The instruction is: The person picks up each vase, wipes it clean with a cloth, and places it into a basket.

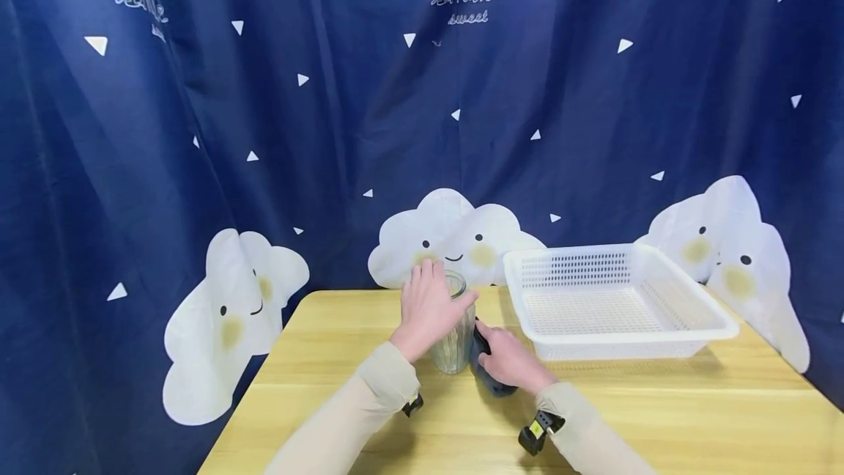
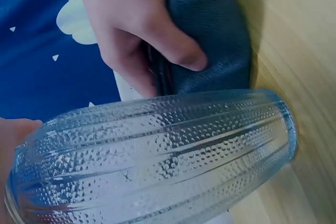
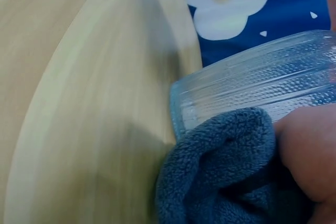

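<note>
A clear glass vase [image 1: 452, 352] with a dotted, ribbed surface stands upright on the wooden table. My left hand [image 1: 427, 308] grips it near the rim, thumb on the right side and fingers on the left. Just right of the vase, my right hand [image 1: 513, 361] holds a folded dark grey-blue towel [image 2: 218, 30], thumb on its face. In the right wrist view the towel's rolled fold overlaps the lower part of the vase. Part of the right hand's fingers is hidden behind the towel.
A white perforated plastic basket [image 1: 633, 347] sits to the right at the back of the table [image 1: 659, 416]. Behind the table's far edge hangs a navy curtain [image 1: 395, 130] with clouds and triangles. Each wrist carries a small dark camera.
</note>
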The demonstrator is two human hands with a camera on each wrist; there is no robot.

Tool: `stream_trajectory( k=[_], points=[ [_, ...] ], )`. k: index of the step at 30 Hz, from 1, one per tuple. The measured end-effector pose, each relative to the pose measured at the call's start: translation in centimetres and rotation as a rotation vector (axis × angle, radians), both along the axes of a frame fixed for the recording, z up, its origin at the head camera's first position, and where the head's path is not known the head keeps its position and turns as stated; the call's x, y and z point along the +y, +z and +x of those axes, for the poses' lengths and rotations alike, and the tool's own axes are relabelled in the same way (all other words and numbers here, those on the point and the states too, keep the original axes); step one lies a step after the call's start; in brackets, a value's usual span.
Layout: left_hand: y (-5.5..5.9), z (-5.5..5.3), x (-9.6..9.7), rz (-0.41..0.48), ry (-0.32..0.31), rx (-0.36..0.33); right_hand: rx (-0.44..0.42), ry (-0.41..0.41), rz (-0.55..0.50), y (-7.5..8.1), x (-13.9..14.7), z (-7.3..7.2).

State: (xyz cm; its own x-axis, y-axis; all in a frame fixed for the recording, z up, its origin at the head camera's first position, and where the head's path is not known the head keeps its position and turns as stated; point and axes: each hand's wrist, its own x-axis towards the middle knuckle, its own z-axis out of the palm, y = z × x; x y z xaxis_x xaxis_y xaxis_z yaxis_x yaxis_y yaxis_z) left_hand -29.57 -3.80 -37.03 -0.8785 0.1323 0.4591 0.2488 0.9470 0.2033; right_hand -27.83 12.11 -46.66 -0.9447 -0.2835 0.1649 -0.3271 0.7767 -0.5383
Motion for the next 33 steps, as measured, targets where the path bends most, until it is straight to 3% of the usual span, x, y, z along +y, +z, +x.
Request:
stream_trajectory(
  k=[3,12,21,27,33],
  points=[
    [-0.2,0.1,-0.4,-0.009,-0.027,0.006,0.016,-0.005,-0.051,0.2,-0.1,0.4],
    [0.5,0.7,-0.5,0.043,-0.067,-0.051,0.026,-0.058,-0.149,3.5,0.1,1.6],
    [0.5,1.2,-0.1,0.115,-0.088,-0.113,0.169,-0.069,-0.223,5.9,0.4,2.1],
    [0.1,1.1,0.0,0.140,-0.095,-0.102,0.175,-0.086,-0.168,5.3,0.0,1.9],
    [-0.2,0.9,0.1,0.073,-0.094,-0.057,0.115,-0.068,-0.103,3.3,-0.5,1.4]
  ],
)
